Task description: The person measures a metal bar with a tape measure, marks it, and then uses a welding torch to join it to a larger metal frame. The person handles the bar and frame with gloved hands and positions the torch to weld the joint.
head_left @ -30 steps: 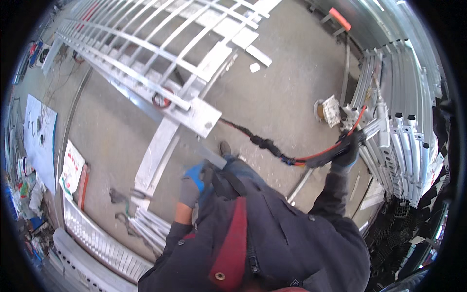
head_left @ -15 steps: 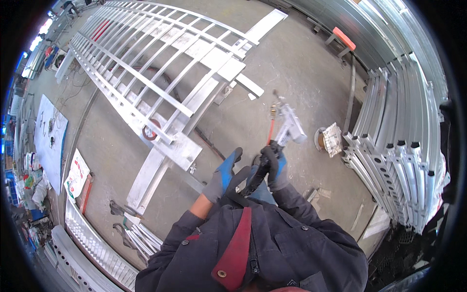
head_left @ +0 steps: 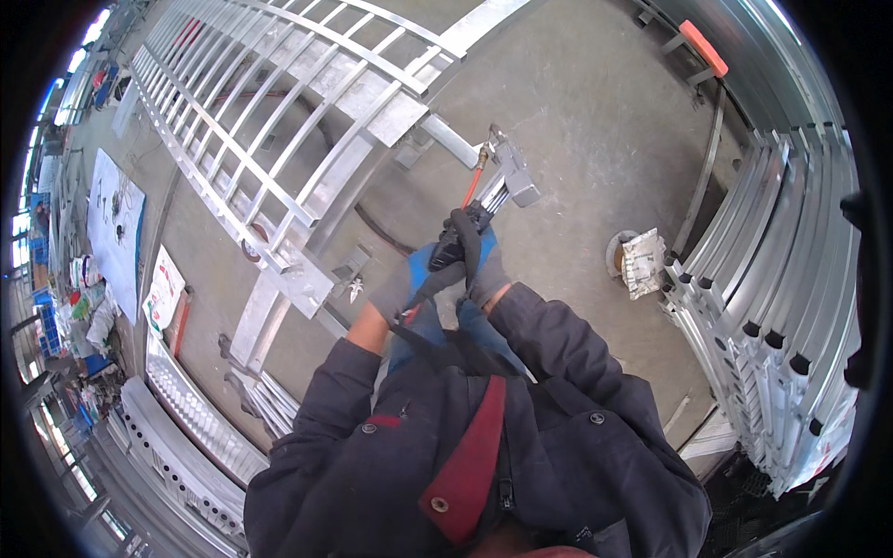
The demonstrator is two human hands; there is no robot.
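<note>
In front of my body I hold a grey metal air tool [head_left: 519,179] with a brass fitting and a red hose [head_left: 475,179] at its far end. My right hand [head_left: 484,267], in a blue and grey glove, is wrapped round the tool's black-covered lower part. Gloved alike, my left hand [head_left: 416,279] is closed against the same black part from the left; its fingertips are partly hidden. To the far left lies a large aluminium ladder frame [head_left: 244,160] with many rungs, apart from both hands.
Aluminium beams [head_left: 256,321] support the ladder's near end. Ladder sections with black end caps [head_left: 758,279] lean at the right. A round container with a white bag [head_left: 642,263] sits on the floor, and an orange-topped trestle [head_left: 702,48] stands beyond. At left lie a white board [head_left: 113,228] and metal profiles [head_left: 200,400].
The air tool and my right hand have shifted left, and my left hand has closed in on the tool's black part. My view has turned slightly, moving the ladder frame up and left.
</note>
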